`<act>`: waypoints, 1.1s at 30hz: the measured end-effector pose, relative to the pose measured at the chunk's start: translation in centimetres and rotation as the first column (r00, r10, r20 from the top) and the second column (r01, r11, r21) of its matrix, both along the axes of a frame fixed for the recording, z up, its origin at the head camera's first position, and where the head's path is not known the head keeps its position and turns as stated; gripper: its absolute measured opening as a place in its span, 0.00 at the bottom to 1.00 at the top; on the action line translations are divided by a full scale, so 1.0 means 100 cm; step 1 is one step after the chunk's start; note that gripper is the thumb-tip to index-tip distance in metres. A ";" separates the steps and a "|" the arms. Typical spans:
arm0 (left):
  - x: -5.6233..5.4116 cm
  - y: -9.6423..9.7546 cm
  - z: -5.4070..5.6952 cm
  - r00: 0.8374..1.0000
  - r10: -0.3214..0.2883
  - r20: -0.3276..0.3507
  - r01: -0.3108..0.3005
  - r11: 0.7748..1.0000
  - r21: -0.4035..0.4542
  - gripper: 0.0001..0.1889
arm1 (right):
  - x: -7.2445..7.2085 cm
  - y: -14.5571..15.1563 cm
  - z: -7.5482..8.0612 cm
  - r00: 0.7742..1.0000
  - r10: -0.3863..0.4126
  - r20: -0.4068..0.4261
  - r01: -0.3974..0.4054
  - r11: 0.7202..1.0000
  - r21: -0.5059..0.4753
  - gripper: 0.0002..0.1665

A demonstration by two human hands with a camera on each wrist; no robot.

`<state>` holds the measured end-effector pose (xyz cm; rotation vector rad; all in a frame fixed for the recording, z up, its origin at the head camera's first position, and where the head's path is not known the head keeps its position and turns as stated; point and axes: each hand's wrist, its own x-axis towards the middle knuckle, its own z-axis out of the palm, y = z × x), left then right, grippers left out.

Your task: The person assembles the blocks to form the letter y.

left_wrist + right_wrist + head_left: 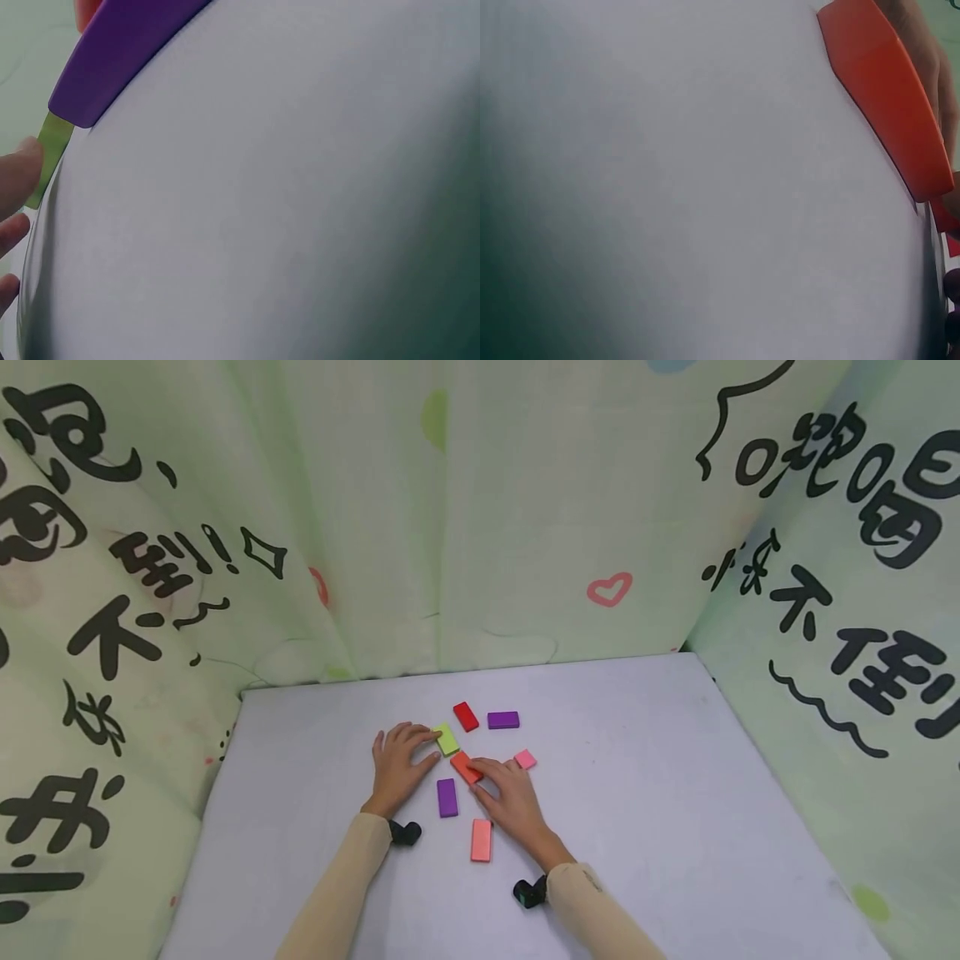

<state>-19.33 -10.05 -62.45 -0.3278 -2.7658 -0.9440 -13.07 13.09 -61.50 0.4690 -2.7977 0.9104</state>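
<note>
Step in hand, as judged: positioning small blocks by fingertip. Left hand [397, 775] lay relaxed, fingers loosely extended, touching green block [447, 741] near frame centre. Right hand [516, 796] pinched orange block [462, 766], just below and right of green one. Next move seemed to call for light, steady fingertips, sparing purple block [447, 798] below. Both handled blocks looked flat, oblong, plain-coloured, slanted down toward lower right; contact between them unclear.
</note>
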 end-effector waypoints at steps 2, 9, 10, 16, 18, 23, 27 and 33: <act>0.000 0.000 0.000 1.000 0.002 0.011 -0.002 1.000 -0.005 0.20 | -0.002 -0.002 0.000 1.000 0.002 0.001 -0.002 1.000 0.004 0.27; 0.000 0.002 0.001 1.000 0.020 0.018 -0.020 1.000 0.002 0.19 | -0.010 -0.005 0.003 0.999 0.025 0.033 -0.025 1.000 -0.007 0.27; 0.000 0.002 0.002 1.000 0.025 0.008 -0.025 1.000 0.005 0.19 | -0.012 -0.006 0.003 0.999 0.027 0.044 -0.027 1.000 -0.010 0.27; 0.000 0.003 0.003 0.999 0.041 0.009 -0.041 0.999 -0.006 0.19 | -0.016 -0.008 0.003 0.996 0.039 0.076 -0.038 0.999 -0.018 0.27; 0.001 0.002 0.002 0.999 0.043 0.015 -0.043 0.999 -0.013 0.20 | -0.016 -0.008 0.003 0.996 0.046 0.077 -0.044 0.999 -0.025 0.26; 0.001 0.000 0.002 0.998 0.050 0.028 -0.050 0.999 -0.008 0.19 | -0.017 -0.010 0.003 0.995 0.049 0.084 -0.046 0.998 -0.036 0.27; 0.002 -0.001 0.000 0.998 0.051 0.033 -0.051 0.999 -0.006 0.18 | -0.016 -0.010 0.000 0.995 0.047 0.085 -0.043 0.998 -0.045 0.28; 0.000 0.000 0.000 0.999 0.051 0.014 -0.051 0.999 0.004 0.18 | -0.018 -0.009 -0.002 0.997 0.039 0.070 -0.036 0.998 -0.043 0.28</act>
